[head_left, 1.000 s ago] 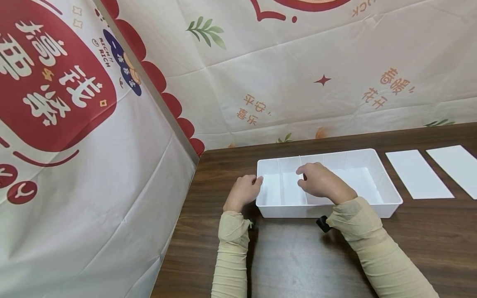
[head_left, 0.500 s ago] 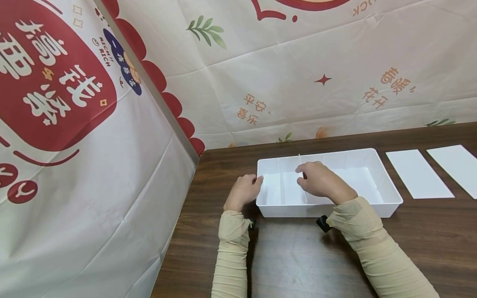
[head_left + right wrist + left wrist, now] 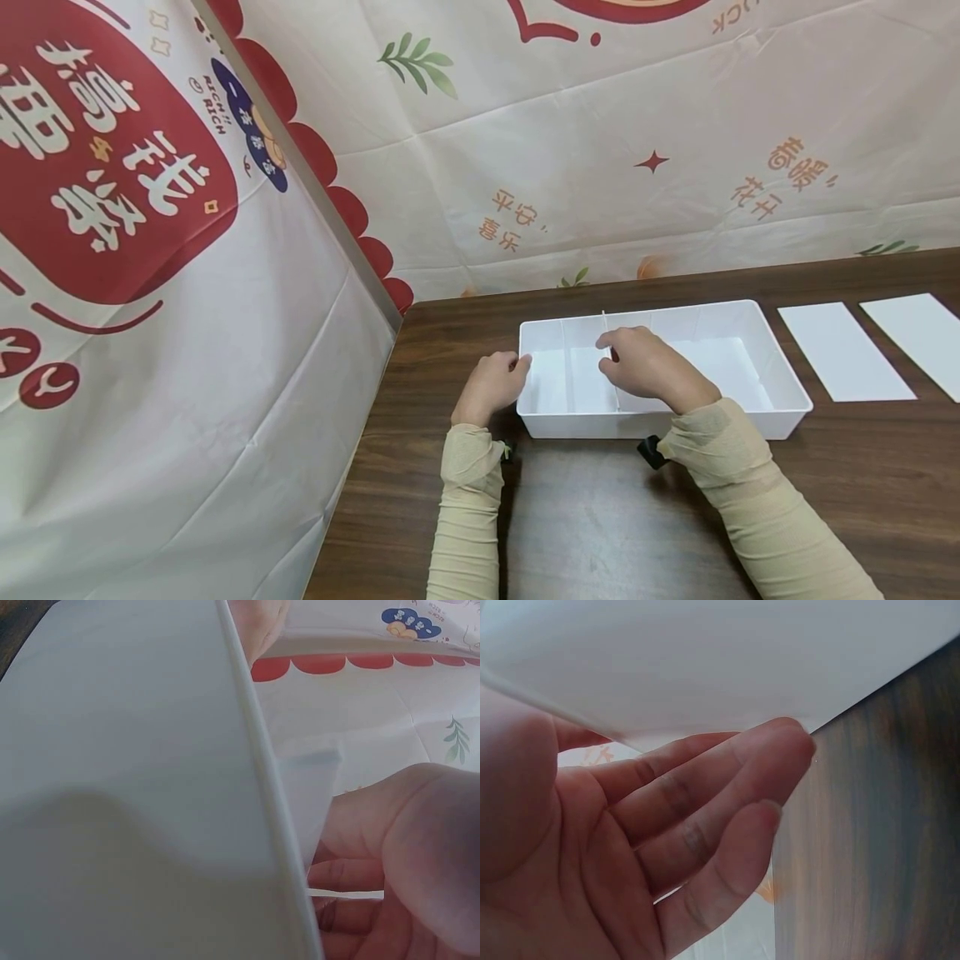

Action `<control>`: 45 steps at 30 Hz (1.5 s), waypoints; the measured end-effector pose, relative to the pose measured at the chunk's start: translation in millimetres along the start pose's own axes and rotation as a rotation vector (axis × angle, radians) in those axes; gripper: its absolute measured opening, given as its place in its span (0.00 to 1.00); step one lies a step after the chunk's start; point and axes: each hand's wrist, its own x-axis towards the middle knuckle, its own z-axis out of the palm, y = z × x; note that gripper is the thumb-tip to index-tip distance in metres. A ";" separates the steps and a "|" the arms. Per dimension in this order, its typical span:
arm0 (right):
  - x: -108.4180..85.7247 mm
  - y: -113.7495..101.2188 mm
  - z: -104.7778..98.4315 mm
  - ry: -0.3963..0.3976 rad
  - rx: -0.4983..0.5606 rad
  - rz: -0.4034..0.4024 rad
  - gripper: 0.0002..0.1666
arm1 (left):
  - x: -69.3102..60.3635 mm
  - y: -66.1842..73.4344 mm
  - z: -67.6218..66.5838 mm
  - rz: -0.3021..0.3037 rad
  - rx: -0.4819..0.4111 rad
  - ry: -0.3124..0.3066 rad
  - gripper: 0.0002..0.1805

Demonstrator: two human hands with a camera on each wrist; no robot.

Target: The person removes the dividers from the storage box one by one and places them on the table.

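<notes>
A long white plastic box (image 3: 577, 427) sits on the wooden table, with two thin upright dividers across its left part. My left hand (image 3: 489, 387) grips the box's left end, thumb over the rim and fingers (image 3: 735, 847) curled along the outer wall. Reaching over the front wall, my right hand (image 3: 651, 367) pinches the right-hand divider (image 3: 617, 400) between thumb and fingers. That divider pokes slightly above the back rim. The other divider (image 3: 567, 367) stands to its left, untouched. In the right wrist view, the box wall hides my right fingertips.
Two flat white rectangular panels (image 3: 846, 350) (image 3: 918, 337) lie on the table (image 3: 420, 467) right of the box. Printed white cloth (image 3: 465, 167) hangs behind the table, and another printed sheet (image 3: 247, 400) covers the left side. The box's wide right compartment (image 3: 723, 367) holds nothing visible.
</notes>
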 end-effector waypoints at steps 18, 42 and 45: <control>-2.5 1.4 1.0 0.036 0.012 -0.004 0.21 | 0.0 -0.1 0.0 0.002 -0.006 -0.004 0.23; -4.2 -1.2 -0.3 0.076 0.013 -0.025 0.21 | -0.7 0.0 0.2 -0.003 0.000 -0.008 0.23; -4.1 -0.9 -0.7 0.084 0.012 -0.031 0.21 | -0.2 -0.1 0.2 -0.003 0.001 -0.009 0.23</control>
